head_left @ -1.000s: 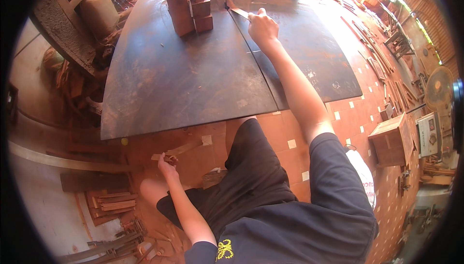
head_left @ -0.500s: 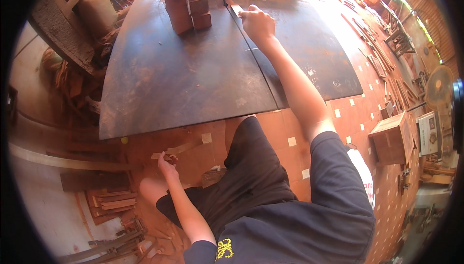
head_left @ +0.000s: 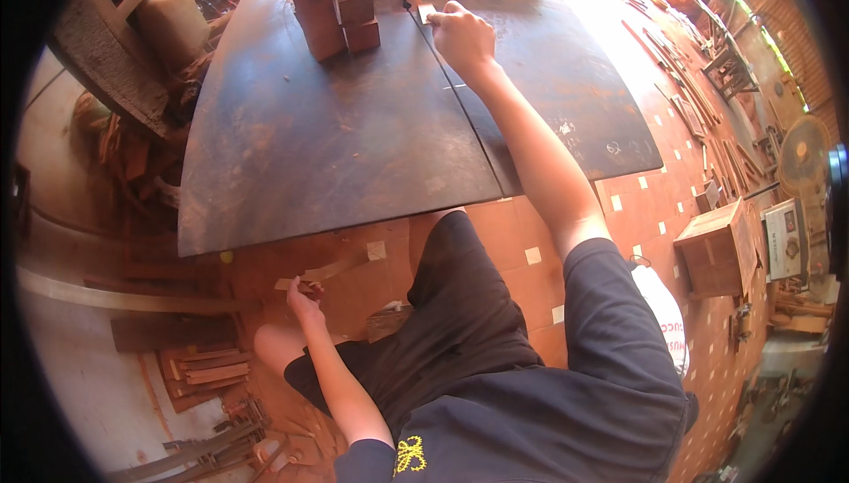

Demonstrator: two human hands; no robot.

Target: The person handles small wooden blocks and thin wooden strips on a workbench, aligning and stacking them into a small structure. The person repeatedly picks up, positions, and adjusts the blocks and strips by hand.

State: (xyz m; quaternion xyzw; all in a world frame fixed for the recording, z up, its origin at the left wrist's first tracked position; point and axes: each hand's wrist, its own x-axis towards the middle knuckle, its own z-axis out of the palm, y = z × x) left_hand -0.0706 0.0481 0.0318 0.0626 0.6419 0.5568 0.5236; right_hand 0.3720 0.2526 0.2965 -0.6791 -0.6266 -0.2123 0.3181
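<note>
My right hand (head_left: 463, 38) reaches far out over a dark, worn board (head_left: 354, 147). Its fingers are closed round a small flat pale piece (head_left: 427, 12), held beside the dark seam that runs through the board; the exact kind is unclear. Low on the left, beneath the board's near edge, my left hand (head_left: 306, 299) is closed on a thin tan strip (head_left: 340, 268), part of it sticking out past the fingers. Left of my right hand, several reddish-brown wooden blocks (head_left: 320, 19) stand clustered on the board.
A wooden box (head_left: 715, 249) and a fan (head_left: 806, 156) are at the right. Long timber strips (head_left: 672, 58) lie on the tiled floor beyond the board. Stacked wood pieces (head_left: 208, 368) sit at lower left, and a plastic jug (head_left: 172, 23) at upper left.
My right hand has shifted slightly left and up along the seam with the pale piece. The left hand keeps its grip on the tan strip, nearly still.
</note>
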